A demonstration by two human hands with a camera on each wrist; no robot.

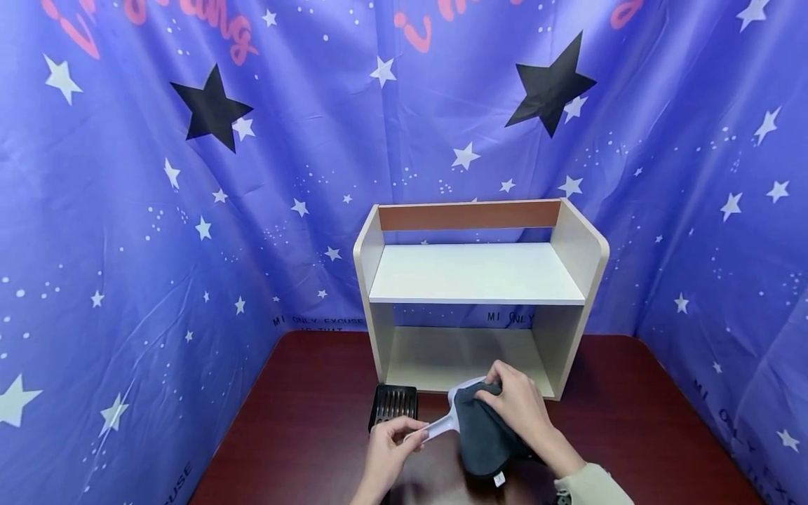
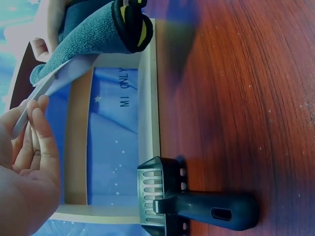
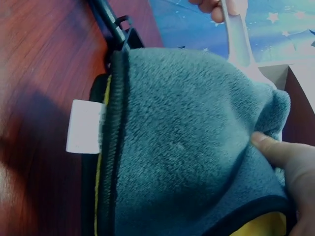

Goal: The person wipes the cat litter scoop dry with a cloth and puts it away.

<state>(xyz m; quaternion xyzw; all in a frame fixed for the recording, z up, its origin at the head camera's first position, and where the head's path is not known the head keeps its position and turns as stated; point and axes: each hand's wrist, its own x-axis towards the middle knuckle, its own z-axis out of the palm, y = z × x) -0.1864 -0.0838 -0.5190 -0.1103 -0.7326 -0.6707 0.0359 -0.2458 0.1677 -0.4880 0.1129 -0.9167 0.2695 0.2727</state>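
My left hand [image 1: 390, 452] pinches the handle of a white utensil [image 1: 447, 422] between thumb and fingers. Its broad head is partly covered by a grey-green cloth [image 1: 485, 438], so its exact kind cannot be told. With thumb and fingers, my right hand [image 1: 520, 405] grips the cloth over that head. In the right wrist view, the thumb presses into the folded cloth [image 3: 182, 137], which has a black edge, yellow inside and a white tag [image 3: 85, 127]. A black slotted turner [image 2: 197, 206] lies beside the left hand on the table.
A two-level shelf unit [image 1: 476, 275] in white and pale wood stands at the back of the dark red wooden table [image 1: 303, 407]. Blue star-printed curtains [image 1: 315, 175] surround the table on the back and both sides.
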